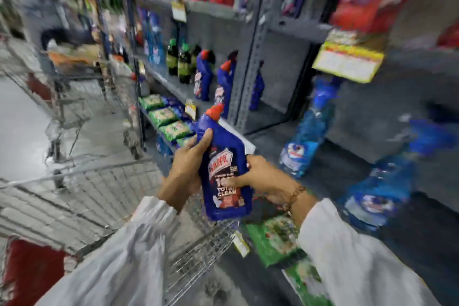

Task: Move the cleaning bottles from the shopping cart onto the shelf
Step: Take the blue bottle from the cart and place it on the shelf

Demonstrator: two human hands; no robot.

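Blue plastic toilet-cleaner bottle (pixel 224 171) with red cap: I'm gripping it, fingers of both left hand (pixel 185 169) and right hand (pixel 263 179) wrapped around it, keeping it upright toward the grey metal shelf (pixel 171 84).

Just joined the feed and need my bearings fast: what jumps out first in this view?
A blue bottle with a red cap sits at centre frame, held in the grip of both the left hand and right hand, above the wire shopping cart. Just beyond, similar blue bottles already stand on the grey shelf, beside dark green-capped ones. The picture is motion-blurred, especially at right.
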